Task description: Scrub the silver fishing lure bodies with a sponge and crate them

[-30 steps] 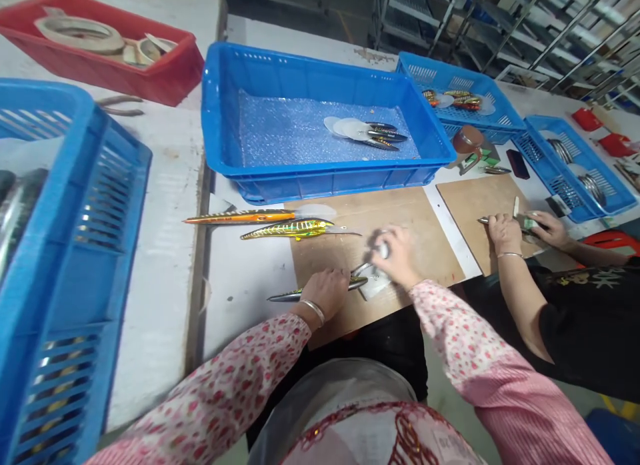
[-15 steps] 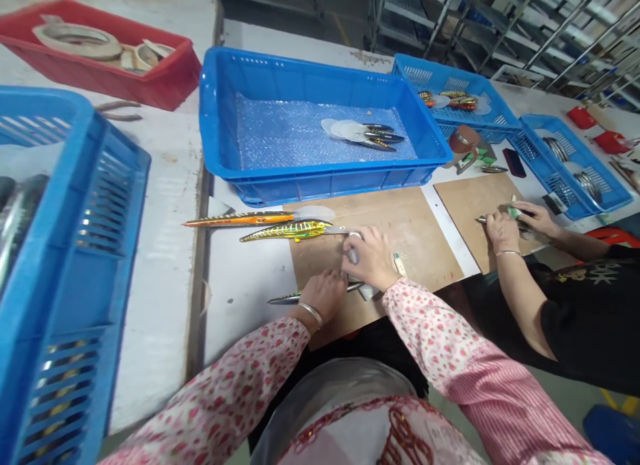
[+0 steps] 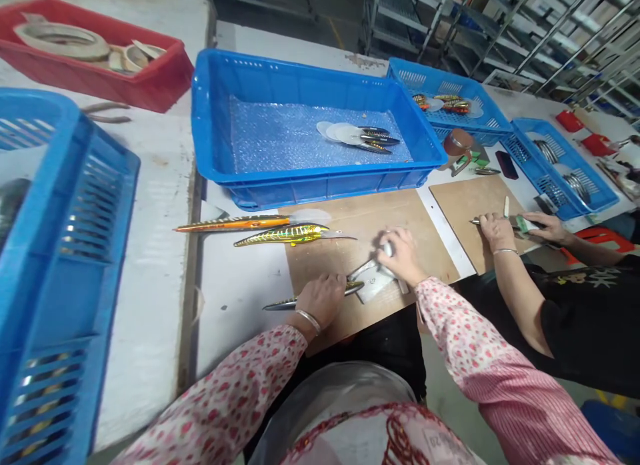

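Note:
My left hand (image 3: 323,298) is closed around a dark, slim fishing lure (image 3: 355,288), pressing it low over the brown board (image 3: 325,258). The lure's pointed end sticks out to the left and its rounded end to the right. My right hand (image 3: 404,255), fingers curled, grips a small white object (image 3: 387,249) whose kind I cannot make out. A grey strip (image 3: 362,270) reaches from near that hand towards the lure. Under it lies a whitish sheet (image 3: 376,282). Beyond my left hand rest a gold-green lure (image 3: 280,235) and an orange lure (image 3: 235,223) with a clear lip.
A blue tray (image 3: 320,180) with several dark lures (image 3: 377,137) stands behind the board. Blue crates (image 3: 107,185) flank the left side, near a red bin (image 3: 165,85) of tape rolls. At right, a co-worker's hands (image 3: 500,233) work on another board (image 3: 457,205).
My right hand has moved right, away from my left hand and the lure, uncovering the lure's rounded end and the whitish sheet. My left hand keeps its hold. The view has shifted slightly.

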A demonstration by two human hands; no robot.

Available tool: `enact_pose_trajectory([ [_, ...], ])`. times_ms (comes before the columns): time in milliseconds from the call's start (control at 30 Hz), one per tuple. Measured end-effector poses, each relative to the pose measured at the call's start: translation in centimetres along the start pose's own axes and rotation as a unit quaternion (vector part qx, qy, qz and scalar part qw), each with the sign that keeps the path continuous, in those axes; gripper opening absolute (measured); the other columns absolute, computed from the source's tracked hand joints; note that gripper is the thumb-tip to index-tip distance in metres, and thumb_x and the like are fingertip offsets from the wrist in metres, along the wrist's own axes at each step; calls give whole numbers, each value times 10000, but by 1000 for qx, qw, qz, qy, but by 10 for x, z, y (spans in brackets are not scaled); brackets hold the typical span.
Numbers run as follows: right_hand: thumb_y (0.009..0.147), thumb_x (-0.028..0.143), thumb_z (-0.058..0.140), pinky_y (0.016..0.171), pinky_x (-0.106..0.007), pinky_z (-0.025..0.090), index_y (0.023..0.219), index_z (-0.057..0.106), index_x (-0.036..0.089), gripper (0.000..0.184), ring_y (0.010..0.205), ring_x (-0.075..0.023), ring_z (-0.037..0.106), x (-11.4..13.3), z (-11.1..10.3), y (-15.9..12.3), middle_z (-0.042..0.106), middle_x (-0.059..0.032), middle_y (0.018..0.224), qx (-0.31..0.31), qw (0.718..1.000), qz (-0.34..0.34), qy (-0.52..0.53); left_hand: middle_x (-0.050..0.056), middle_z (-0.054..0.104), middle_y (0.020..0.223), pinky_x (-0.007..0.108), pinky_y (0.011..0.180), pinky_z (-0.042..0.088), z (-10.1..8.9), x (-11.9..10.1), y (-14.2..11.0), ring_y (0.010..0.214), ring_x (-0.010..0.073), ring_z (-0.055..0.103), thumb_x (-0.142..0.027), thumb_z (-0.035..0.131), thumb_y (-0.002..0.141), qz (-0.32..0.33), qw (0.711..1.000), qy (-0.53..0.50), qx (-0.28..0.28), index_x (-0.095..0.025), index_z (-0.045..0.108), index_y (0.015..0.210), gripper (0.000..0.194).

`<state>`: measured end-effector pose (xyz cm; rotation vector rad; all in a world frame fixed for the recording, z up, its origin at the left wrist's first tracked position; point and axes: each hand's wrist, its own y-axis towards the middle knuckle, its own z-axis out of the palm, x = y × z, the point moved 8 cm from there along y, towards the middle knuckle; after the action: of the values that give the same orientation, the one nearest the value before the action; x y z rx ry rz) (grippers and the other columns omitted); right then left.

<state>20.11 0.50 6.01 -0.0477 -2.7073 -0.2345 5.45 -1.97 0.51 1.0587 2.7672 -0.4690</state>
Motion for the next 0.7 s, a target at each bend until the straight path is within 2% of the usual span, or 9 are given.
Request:
enact_pose_trajectory([
  [67, 715, 258, 630, 865, -371, 353, 823, 597, 213, 121, 1014, -251, 460, -7, -3, -2, 567, -56, 1038, -16, 999, 30, -10, 131, 645, 880, 368, 657, 517, 1, 0, 1, 857, 264, 632, -111, 309, 893, -5, 1000, 0, 1, -122, 588, 943, 284],
  [100, 717, 265, 629, 868, -377, 349, 831, 598, 217, 127, 1028, -255, 453, 0, 0, -2, 562, -56, 1061, -21, 999, 27, -16, 131, 646, 883, 367, 657, 517, 1, 1, 1, 855, 264, 633, -107, 314, 890, -6, 1000, 1, 2, -121, 590, 942, 281],
  [200, 735, 291, 623, 890, -383, 335, 877, 601, 246, 151, 1095, -256, 421, 34, 16, -2, 530, -34, 1169, -6, 999, -40, -16, 140, 647, 913, 366, 661, 516, 2, 2, 1, 862, 264, 632, -93, 312, 882, -9, 1000, 3, 5, -115, 590, 970, 293],
  [267, 747, 296, 616, 903, -373, 336, 895, 604, 249, 155, 1104, -244, 422, 33, 19, -1, 524, -28, 1182, 5, 998, -63, -4, 143, 646, 900, 370, 656, 513, 3, 3, 1, 862, 269, 632, -99, 304, 884, -9, 1000, 1, 8, -115, 588, 975, 299],
  [367, 735, 310, 623, 912, -382, 343, 865, 608, 228, 154, 1067, -247, 446, -22, -2, -1, 544, -46, 1120, -11, 1000, -18, -7, 136, 642, 855, 381, 655, 511, 3, 3, 0, 849, 277, 631, -119, 305, 890, -4, 1000, -1, 5, -125, 586, 948, 287],
  [467, 724, 302, 593, 915, -417, 348, 805, 582, 217, 118, 1035, -262, 465, -83, -41, -5, 552, -64, 1066, -101, 993, 55, -8, 131, 641, 861, 386, 664, 509, 2, 3, -1, 845, 275, 627, -121, 305, 891, 4, 1000, 2, -11, -134, 584, 933, 283],
  [533, 731, 280, 554, 931, -412, 355, 797, 558, 213, 95, 1040, -252, 477, -93, -53, -8, 543, -74, 1063, -160, 984, 65, 35, 128, 643, 866, 382, 661, 509, 2, 2, -1, 841, 273, 625, -122, 305, 893, 7, 1000, 2, -16, -136, 584, 928, 282],
  [600, 731, 275, 547, 928, -400, 368, 791, 549, 212, 87, 1031, -244, 485, -73, -42, -6, 544, -73, 1039, -158, 983, 56, 71, 128, 645, 869, 374, 659, 508, 2, 1, 0, 845, 271, 624, -120, 308, 892, 9, 1000, 3, -15, -134, 587, 921, 282],
  [700, 729, 292, 594, 884, -394, 384, 808, 576, 223, 106, 1005, -255, 474, -14, -1, 0, 556, -59, 968, -86, 993, 60, 58, 135, 651, 878, 364, 665, 508, 3, 2, 0, 853, 267, 625, -107, 309, 886, 2, 1000, 8, -1, -126, 601, 935, 297],
])
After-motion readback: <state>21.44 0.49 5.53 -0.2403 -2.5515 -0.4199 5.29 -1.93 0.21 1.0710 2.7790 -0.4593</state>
